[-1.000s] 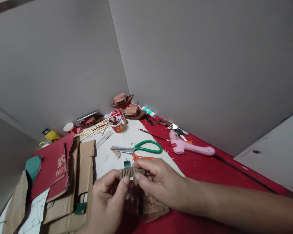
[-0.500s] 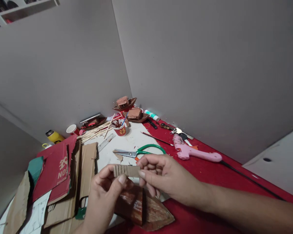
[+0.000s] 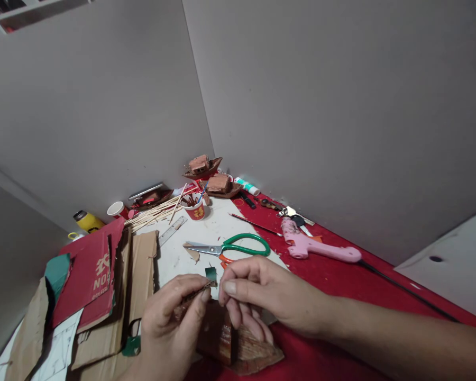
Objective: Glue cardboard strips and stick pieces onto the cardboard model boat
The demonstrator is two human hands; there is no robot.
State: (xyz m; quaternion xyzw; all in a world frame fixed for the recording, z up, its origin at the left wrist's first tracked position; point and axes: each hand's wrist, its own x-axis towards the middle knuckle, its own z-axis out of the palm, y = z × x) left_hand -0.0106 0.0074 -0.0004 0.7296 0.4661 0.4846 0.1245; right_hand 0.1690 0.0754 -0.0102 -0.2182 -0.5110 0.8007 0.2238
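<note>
My left hand (image 3: 174,317) pinches a small strip of corrugated cardboard (image 3: 200,290) between thumb and forefinger, turned so that its edge faces me. My right hand (image 3: 249,296) is just beside the strip's right end, thumb and forefinger pressed together; whether anything is in them is hidden. Just beyond the strip a small green piece (image 3: 210,273) shows; I cannot tell if it touches the strip. Below both hands lies a brown model boat (image 3: 257,352), partly covered by them. Scissors (image 3: 222,248) with green and orange handles rest past my fingers.
Torn cardboard sheets (image 3: 143,275) and a red box panel (image 3: 87,280) pile up at left. A pink glue gun (image 3: 321,250) with a black cord lies at right. Farther back are a red paper cup (image 3: 194,211), wooden sticks (image 3: 150,214), a pencil (image 3: 256,225) and model boats (image 3: 220,185).
The cardboard strip has turned from showing its flat, ribbed face to showing its edge. My right hand has come off its right end, and the green piece now shows behind it.
</note>
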